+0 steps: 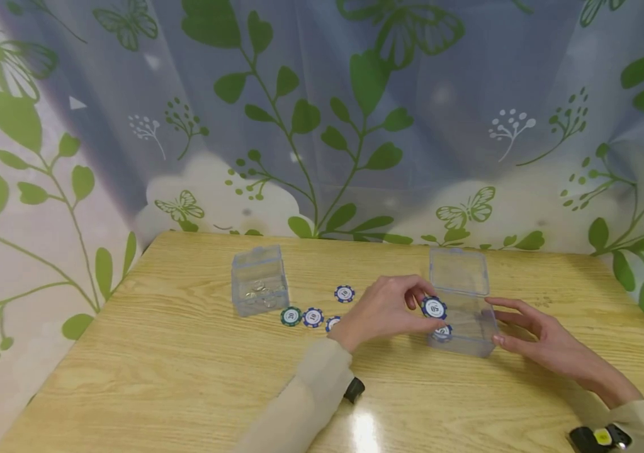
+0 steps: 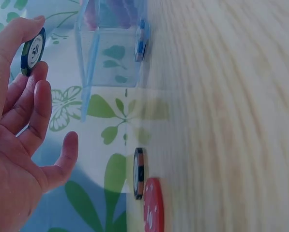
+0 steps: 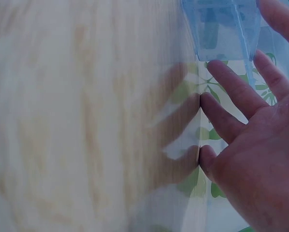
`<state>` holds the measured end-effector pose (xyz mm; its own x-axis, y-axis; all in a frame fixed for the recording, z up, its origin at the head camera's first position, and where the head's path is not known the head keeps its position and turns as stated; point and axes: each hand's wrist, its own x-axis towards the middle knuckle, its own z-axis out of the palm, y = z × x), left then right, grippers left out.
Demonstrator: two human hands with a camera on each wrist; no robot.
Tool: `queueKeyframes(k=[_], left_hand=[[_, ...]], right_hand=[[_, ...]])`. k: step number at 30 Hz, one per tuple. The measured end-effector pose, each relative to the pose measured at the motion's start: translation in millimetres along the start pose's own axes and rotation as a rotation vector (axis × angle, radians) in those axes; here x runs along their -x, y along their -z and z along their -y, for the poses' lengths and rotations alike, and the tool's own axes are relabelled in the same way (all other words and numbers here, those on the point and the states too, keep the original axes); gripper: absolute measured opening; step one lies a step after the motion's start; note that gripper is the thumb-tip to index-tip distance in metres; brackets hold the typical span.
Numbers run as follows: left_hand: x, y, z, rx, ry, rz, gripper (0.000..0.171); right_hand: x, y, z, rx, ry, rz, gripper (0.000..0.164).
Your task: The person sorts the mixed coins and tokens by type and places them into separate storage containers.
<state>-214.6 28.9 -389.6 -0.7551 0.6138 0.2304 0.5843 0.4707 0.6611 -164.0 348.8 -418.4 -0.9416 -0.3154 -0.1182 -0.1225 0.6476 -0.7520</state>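
My left hand pinches a poker chip marked 50 between thumb and fingertips, above the near left side of a clear plastic box whose lid stands raised. In the left wrist view the same chip is tilted on edge, with the other fingers spread loosely. A second blue-and-white chip is low at the box. My right hand lies along the box's right side, its fingers extended and fingertips at the wall. In the right wrist view that hand holds nothing.
A smaller clear box with shiny coin-like discs inside stands to the left. Between the boxes lie a green chip and blue chips, one partly behind the left wrist. The left wrist view also has a red chip. A patterned curtain hangs behind.
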Motion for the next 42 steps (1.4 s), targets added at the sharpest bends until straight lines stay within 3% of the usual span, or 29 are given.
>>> queueKeyframes(k=[6,18,31,42], left_hand=[[-5.8,-7.2,-1.9,0.032,0.014,0.001,0.039],[-16.5,-22.7,0.0,-0.003,0.016,0.026,0.037],[-20.3,-28.3,-0.9,-0.058,0.051,0.054,0.040],[-19.3,-23.0,-1.3,0.003,0.048,0.069,0.041]], right_hand=[[0,0,0,0.008,0.000,-0.008,0.065],[-1,-3,2,0.013,-0.014,-0.002,0.066],[0,-2,-1,-0.006,-0.009,0.003,0.065],[1,-1,0,-0.007,0.013,0.001,0.064]])
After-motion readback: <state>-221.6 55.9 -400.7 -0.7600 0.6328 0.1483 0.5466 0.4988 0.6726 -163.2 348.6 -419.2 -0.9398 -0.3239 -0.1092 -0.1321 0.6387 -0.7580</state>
